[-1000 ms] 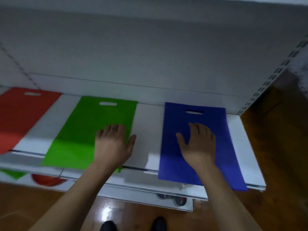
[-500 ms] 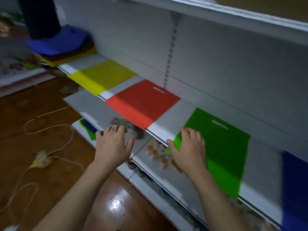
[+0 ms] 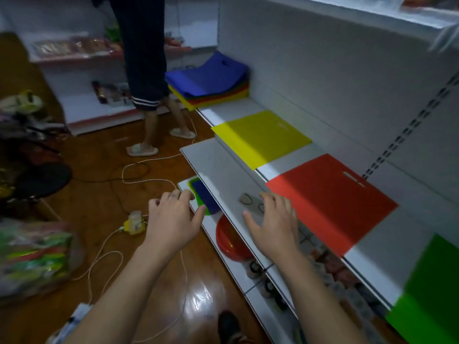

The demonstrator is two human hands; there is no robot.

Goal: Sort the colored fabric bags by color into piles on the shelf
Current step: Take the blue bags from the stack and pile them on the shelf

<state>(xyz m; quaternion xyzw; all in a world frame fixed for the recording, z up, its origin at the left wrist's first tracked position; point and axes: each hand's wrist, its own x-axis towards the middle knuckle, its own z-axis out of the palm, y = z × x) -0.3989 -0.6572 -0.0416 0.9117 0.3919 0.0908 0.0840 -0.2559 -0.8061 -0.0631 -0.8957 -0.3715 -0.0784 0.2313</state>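
Both of my bare forearms reach forward from the bottom of the view, roughly parallel. My left hand (image 3: 171, 219) is palm down, fingers loosely bent and slightly spread, thumb pointing right, holding nothing. My right hand (image 3: 274, 224) is also palm down, fingers straight and fanned, thumb stretched to the left, holding nothing. The two hands are near each other but apart.

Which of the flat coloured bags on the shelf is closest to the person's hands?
The red bag: the right hand is just beside it, with yellow farther, green off right.
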